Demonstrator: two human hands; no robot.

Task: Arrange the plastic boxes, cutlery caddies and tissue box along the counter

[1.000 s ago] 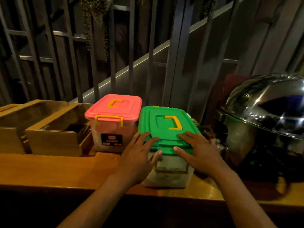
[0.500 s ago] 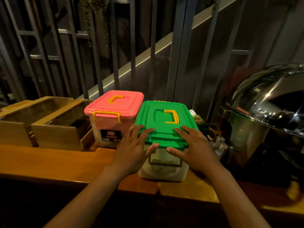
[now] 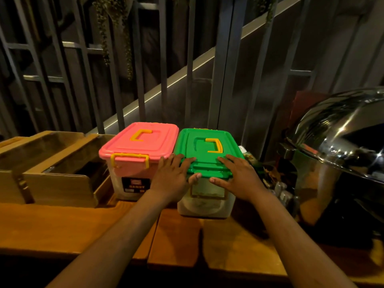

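Two clear plastic boxes stand side by side on the wooden counter (image 3: 62, 225). The left box has a pink lid (image 3: 141, 146) with yellow handle and clip. The right box has a green lid (image 3: 205, 150) with a yellow handle. My left hand (image 3: 174, 177) lies flat on the green lid's front left corner, thumb over its front edge. My right hand (image 3: 241, 177) presses on the front right corner the same way. Two wooden cutlery caddies (image 3: 56, 163) stand to the left of the pink-lidded box. No tissue box is in view.
A large steel chafing dish with a domed lid (image 3: 340, 146) stands at the right, close to the green-lidded box. Small dark items (image 3: 270, 173) lie between them. Metal railing bars (image 3: 162, 69) rise behind the counter. The counter's front edge runs below my forearms.
The green-lidded box has slid back and straightened, now lying parallel and close to the pink-lidded box. Both hands stayed on its lid and moved with it.
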